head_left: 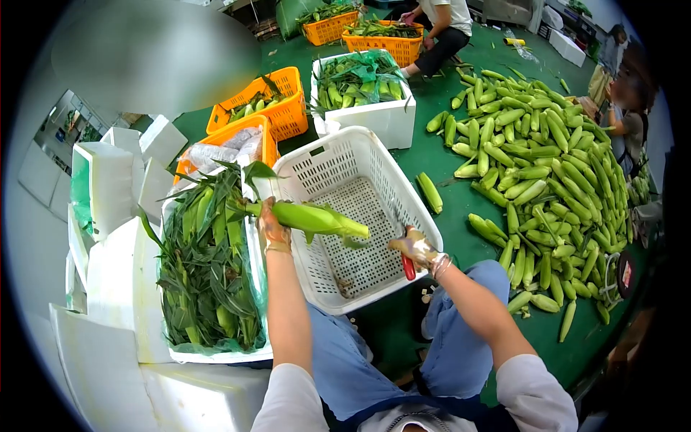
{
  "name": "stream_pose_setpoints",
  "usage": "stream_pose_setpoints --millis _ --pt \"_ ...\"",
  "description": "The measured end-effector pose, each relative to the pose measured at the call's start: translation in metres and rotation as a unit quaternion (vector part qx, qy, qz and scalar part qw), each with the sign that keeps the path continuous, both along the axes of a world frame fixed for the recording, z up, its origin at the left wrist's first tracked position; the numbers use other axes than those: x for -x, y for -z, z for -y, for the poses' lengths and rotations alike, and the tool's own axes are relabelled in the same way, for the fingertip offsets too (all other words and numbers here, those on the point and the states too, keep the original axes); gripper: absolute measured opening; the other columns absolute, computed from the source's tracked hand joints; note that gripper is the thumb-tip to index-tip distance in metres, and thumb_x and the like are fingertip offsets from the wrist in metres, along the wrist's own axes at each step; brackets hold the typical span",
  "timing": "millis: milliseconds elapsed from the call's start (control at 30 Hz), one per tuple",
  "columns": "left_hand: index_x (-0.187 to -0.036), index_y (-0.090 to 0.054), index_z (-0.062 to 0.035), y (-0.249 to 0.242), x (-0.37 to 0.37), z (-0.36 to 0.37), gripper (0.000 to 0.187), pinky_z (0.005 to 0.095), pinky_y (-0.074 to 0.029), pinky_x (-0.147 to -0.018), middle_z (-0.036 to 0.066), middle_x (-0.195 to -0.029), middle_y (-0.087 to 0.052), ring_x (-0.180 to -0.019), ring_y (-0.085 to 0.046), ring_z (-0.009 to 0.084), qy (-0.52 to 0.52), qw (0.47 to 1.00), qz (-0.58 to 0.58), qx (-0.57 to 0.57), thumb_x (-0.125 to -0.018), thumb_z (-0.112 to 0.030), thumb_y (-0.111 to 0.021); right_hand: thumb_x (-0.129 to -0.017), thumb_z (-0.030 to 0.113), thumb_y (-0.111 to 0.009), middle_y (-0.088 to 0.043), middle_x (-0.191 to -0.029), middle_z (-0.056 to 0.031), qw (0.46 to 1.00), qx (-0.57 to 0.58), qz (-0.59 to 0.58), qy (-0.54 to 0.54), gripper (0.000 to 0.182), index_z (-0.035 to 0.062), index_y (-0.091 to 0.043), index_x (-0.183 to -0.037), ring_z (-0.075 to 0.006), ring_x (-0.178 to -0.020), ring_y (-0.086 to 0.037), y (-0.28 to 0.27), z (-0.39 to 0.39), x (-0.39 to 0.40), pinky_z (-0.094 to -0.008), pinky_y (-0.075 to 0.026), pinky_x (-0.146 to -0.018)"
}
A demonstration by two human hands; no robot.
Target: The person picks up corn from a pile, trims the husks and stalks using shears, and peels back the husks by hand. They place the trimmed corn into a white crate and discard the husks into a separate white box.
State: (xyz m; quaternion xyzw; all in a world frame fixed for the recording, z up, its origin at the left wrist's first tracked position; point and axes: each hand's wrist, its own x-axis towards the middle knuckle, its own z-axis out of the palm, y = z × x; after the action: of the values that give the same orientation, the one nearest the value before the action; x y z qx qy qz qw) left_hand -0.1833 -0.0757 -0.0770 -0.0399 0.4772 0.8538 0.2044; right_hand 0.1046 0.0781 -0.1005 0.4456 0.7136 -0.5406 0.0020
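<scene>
My left hand [270,227], in a stained glove, is closed around the leafy end of a corn cob [317,218] in its green husk. The cob points right, over a white plastic basket [291,167] with slotted walls. My right hand [419,252], also gloved, grips a red-handled tool [409,268] near the basket's right rim; its working end is too blurred to make out. Left of my left arm, a white foam box [260,302] lined with green plastic holds unhusked corn and long leaves [216,281].
A large heap of corn cobs [551,180] covers the green floor at right. One loose cob [430,193] lies beside the basket. Orange crates [291,108] and another foam box [392,126] stand beyond. Foam boxes [115,288] crowd the left. Other people [450,25] work farther back and at right.
</scene>
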Motion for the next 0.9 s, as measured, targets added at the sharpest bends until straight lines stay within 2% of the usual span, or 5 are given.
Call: stream_pose_setpoints --millis 67,267,467,567,900 --pt "-0.112 -0.052 -0.0038 0.002 0.006 -0.003 0.034 0.0374 -0.049 -0.074 0.010 -0.091 -0.058 -0.081 -0.058 0.0243 0.033 0.999 0.004 0.004 -0.090 -0.030 -0.051 -0.069 0.035 -0.074 -0.061 -0.081 -0.0109 0.972 -0.094 -0.213 0.021 0.065 -0.0031 -0.047 -0.115 -0.0233 -0.060 -0.059 0.013 -0.006 0.008 -0.0337 -0.051 -0.055" --pt "-0.102 -0.056 -0.0113 0.009 -0.021 -0.039 0.035 0.0431 -0.048 -0.082 0.009 -0.092 -0.062 -0.086 -0.059 0.0264 0.190 0.977 -0.037 -0.085 -0.091 -0.042 -0.043 -0.062 0.034 -0.078 -0.058 -0.100 -0.0166 0.915 -0.301 -0.215 -0.162 0.062 0.0012 -0.052 -0.108 -0.0297 -0.090 -0.058 0.004 0.006 0.041 -0.0387 -0.049 -0.076" --pt "-0.109 -0.051 -0.0083 -0.047 -0.084 -0.046 0.038 0.0384 -0.048 -0.078 0.007 -0.091 -0.058 -0.084 -0.056 0.0216 0.076 0.965 -0.247 -0.045 -0.088 -0.040 -0.048 -0.062 0.016 -0.073 -0.058 -0.107 -0.0182 0.914 -0.056 -0.392 -0.093 0.065 -0.0019 -0.046 -0.117 -0.0248 -0.099 -0.056 -0.034 0.017 0.036 -0.0322 -0.046 -0.084" --pt "-0.123 -0.044 0.0064 -0.008 -0.011 -0.031 0.064 0.0489 -0.040 -0.098 0.021 -0.117 -0.053 -0.109 -0.052 0.0322 0.246 0.964 -0.050 -0.089 -0.085 -0.044 -0.053 -0.061 0.011 -0.071 -0.057 -0.104 -0.0147 0.920 0.001 -0.372 -0.126 0.069 -0.0019 -0.042 -0.123 -0.0210 -0.092 -0.055 -0.046 0.017 0.031 -0.0306 -0.046 -0.078" --pt "-0.115 -0.054 -0.0024 -0.006 -0.033 -0.025 0.043 0.0443 -0.047 -0.086 0.015 -0.108 -0.060 -0.093 -0.060 0.0292 0.066 0.993 -0.063 -0.076 -0.088 -0.036 -0.049 -0.066 0.016 -0.068 -0.059 -0.085 -0.0087 0.934 0.079 -0.340 0.070 0.059 -0.0011 -0.044 -0.117 -0.0170 -0.072 -0.059 -0.038 -0.011 0.032 -0.0332 -0.049 -0.060"
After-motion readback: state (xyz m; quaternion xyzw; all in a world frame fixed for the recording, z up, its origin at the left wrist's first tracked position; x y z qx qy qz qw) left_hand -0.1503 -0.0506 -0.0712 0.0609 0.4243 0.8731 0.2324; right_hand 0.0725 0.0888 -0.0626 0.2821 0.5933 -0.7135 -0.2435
